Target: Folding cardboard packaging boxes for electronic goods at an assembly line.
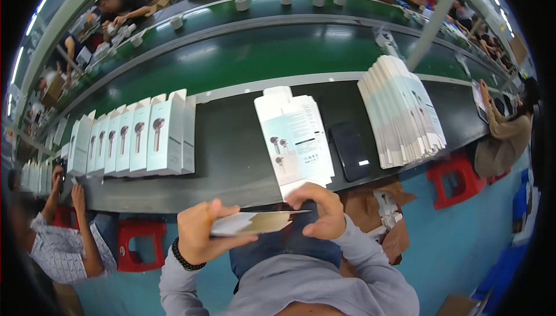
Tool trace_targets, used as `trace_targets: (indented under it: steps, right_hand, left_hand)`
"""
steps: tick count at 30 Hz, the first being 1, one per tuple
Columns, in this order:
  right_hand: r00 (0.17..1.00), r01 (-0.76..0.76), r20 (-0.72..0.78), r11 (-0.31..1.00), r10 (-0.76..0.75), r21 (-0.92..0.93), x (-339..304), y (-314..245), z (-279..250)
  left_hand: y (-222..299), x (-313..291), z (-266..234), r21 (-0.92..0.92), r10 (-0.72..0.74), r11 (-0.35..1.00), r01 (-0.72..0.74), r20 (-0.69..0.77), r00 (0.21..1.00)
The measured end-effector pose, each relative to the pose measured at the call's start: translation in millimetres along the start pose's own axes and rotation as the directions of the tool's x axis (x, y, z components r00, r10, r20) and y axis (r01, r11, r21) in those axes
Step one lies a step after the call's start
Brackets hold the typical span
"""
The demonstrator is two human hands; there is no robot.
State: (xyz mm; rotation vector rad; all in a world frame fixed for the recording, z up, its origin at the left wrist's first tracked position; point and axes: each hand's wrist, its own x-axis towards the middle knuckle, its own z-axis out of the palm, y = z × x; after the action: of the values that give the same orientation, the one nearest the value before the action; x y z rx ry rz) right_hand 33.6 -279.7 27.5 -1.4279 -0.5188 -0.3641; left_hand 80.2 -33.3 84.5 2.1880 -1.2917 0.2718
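A thin cardboard carton [249,223], seen nearly edge-on, is held in front of my body. My left hand [202,229], with a dark beaded bracelet at the wrist, clasps its left end between thumb and fingers. At the carton's right end, my right hand [324,212] is curved with thumb and fingers apart; a flap reaches into that gap, and whether it touches the fingers I cannot tell. Just beyond, a flat unfolded carton [295,142], printed with pictures of a small handheld device, lies on the dark bench. Beside it is a black phone [349,151].
Several erected pale-blue cartons [139,136] stand in a row at left. A thick stack of flat cartons [402,113] leans at right. Behind the bench runs a green conveyor belt [243,61]. Red stools [142,243] and an open brown box [376,217] are below; co-workers sit around.
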Motion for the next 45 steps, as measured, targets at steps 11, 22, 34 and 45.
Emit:
trace_targets:
  steps: [11,22,34,45]
  right_hand:
    - [0.866,-0.458,0.272,0.884,0.420,0.096,-14.1,23.6,35.2]
    - [0.932,-0.278,-0.203,0.952,0.300,0.131,-5.5,26.9,46.7]
    - [0.953,-0.283,-0.109,0.959,0.282,0.012,-30.9,49.5,65.1]
    - [0.960,-0.116,-0.225,0.966,0.168,0.230,-21.0,43.3,88.4]
  left_hand:
    - [0.3,-32.1,43.7,-0.866,-0.582,0.218,0.450,0.255,0.772]
    - [3.9,-33.9,82.0,-0.919,-0.623,0.339,0.203,-0.057,0.780]
    - [-1.2,-15.2,53.2,-0.250,-0.170,0.953,0.171,0.025,0.985]
    - [10.2,-11.7,82.8,-0.565,-0.285,0.825,0.006,-0.407,0.868]
